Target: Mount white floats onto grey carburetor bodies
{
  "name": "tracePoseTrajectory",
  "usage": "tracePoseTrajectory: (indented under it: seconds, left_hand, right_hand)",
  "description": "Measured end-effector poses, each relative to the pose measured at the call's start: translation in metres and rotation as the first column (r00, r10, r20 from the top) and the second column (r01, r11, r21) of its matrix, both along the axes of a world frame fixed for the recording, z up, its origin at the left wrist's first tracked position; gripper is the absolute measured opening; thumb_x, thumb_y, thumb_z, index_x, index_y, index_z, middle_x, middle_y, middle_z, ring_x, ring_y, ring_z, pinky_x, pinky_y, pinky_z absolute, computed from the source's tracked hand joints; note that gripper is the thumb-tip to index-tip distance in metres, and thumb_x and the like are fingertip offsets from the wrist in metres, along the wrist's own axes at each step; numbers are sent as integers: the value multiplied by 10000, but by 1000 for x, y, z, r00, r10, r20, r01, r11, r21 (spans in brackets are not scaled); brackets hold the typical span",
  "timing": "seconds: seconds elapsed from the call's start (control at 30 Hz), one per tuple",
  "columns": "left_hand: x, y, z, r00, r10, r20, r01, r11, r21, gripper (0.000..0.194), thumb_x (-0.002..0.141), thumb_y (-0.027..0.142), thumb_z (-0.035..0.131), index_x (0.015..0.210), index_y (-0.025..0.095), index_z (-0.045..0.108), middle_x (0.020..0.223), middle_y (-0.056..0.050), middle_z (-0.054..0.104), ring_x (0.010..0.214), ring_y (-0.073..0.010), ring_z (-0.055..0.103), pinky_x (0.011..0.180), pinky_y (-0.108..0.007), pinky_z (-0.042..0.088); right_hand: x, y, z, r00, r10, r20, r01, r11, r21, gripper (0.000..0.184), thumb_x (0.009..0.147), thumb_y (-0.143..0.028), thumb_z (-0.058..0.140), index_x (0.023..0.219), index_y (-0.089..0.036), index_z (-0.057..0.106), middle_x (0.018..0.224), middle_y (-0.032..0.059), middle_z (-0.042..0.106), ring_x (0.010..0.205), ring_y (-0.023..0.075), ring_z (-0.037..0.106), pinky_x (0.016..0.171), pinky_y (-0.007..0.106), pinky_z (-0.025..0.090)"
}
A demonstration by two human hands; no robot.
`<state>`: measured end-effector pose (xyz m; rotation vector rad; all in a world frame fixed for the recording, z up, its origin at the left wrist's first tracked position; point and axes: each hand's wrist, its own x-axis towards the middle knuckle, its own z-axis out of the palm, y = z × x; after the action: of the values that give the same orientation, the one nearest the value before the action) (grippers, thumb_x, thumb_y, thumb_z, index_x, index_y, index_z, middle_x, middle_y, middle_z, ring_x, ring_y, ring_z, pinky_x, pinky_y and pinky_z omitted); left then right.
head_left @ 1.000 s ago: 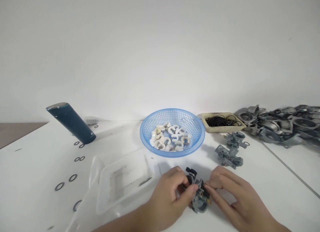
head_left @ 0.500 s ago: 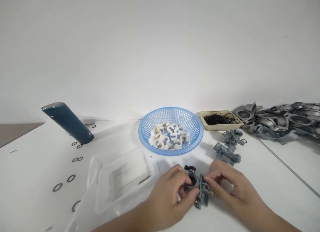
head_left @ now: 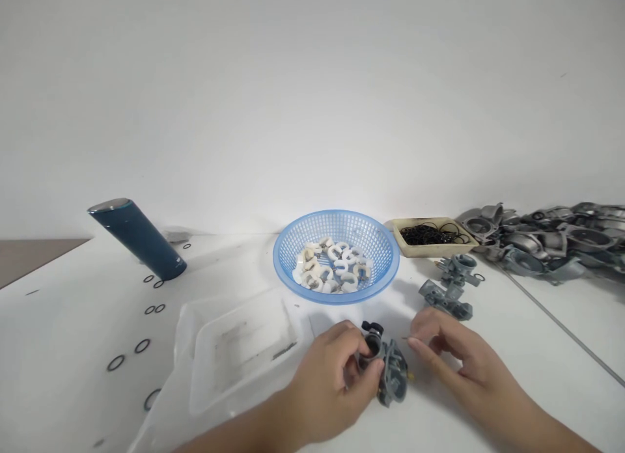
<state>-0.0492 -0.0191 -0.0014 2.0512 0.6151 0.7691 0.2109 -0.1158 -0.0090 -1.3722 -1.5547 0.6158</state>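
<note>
Black knob (head_left: 373, 327) on, the metal part (head_left: 394, 379) looks unfinished — left hand (head_left: 336, 378) gripping it, right hand (head_left: 461, 358) pinching a thin piece (head_left: 405, 338) nearby.

left hand (head_left: 336, 383) gripping, right hand (head_left: 461, 365) pinching, forearms (head_left: 249, 425) angled inward

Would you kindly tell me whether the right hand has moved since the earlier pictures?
Yes. Judged against the blue basket, the right hand has moved slightly forward, toward it, and away from the metal part.
</note>
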Motion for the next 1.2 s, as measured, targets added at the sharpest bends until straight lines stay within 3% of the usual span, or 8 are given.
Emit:
tracePoseTrajectory:
  seconds: [0.13,0.27,0.37,0.5,0.63,0.8,1.0,1.2]
  left_hand:
    - [-3,-1,-2,995,-67,78,56,989,138,81,1017,251,758,1026,194,702,1046,-72,703,693,-122,681,659,-232,586]
    - [-7,-1,0,987,-128,92,81,913,401,107,1078,290,783,1120,199,747,1140,-111,758,681,-143,724,644,-258,617]
    - [-9,-2,6,992,-119,52,80,872,483,165,1127,374,767,1132,210,779,1125,-117,795,735,-184,777,653,-274,637]
    - [-9,-4,11,986,-162,-34,160,883,442,192,1139,402,767,1146,216,811,1214,-137,844,853,-229,856,769,-306,706]
    - [-7,-4,9,979,-202,18,178,896,407,231,1120,385,809,1293,240,759,1313,-134,856,1005,-264,886,909,-341,730]
    - [-6,-3,4,978,-209,8,202,954,223,415,1046,294,846,1411,247,654,1275,-107,852,844,-224,841,770,-305,701]
    - [-5,-5,7,978,-201,-50,206,970,131,473,973,232,784,1420,254,632,1279,-92,803,830,-204,788,778,-313,670]
    - [-3,-6,3,985,-155,-78,161,984,76,707,788,362,999,1392,244,650,1324,-101,729,833,-207,763,779,-336,673]
  right_hand:
    - [-2,1,-4,999,17,-37,-18,999,-43,317,1211,-513,632,1016,-287,740,1090,44,742,970,231,731,788,336,605]
    - [-1,1,-4,997,-18,-77,15,999,-47,325,1197,-542,656,1023,-281,741,1110,49,746,969,229,732,786,328,608]
    - [-1,1,-2,994,-33,-107,28,998,-48,323,1191,-554,663,1041,-280,745,1131,56,749,990,235,738,787,325,615]
    - [-6,-1,6,987,-40,-158,26,996,-87,349,1180,-584,670,1039,-277,753,1159,70,756,1044,259,749,822,341,625]
    - [-12,-4,14,978,-68,-199,39,989,-144,420,1156,-660,676,1015,-272,750,1202,80,757,1094,278,743,884,366,632]
    - [-14,-5,16,965,-47,-257,7,988,-153,473,1140,-704,684,992,-260,756,1221,88,766,1099,274,762,935,369,649]
    - [-12,-2,13,965,-68,-252,37,991,-127,475,1120,-706,722,987,-252,755,1083,72,788,931,244,760,827,340,662]
    - [-6,0,4,971,-29,-237,4,995,-104,399,1134,-632,739,1003,-256,776,1037,59,785,876,226,734,767,327,620]
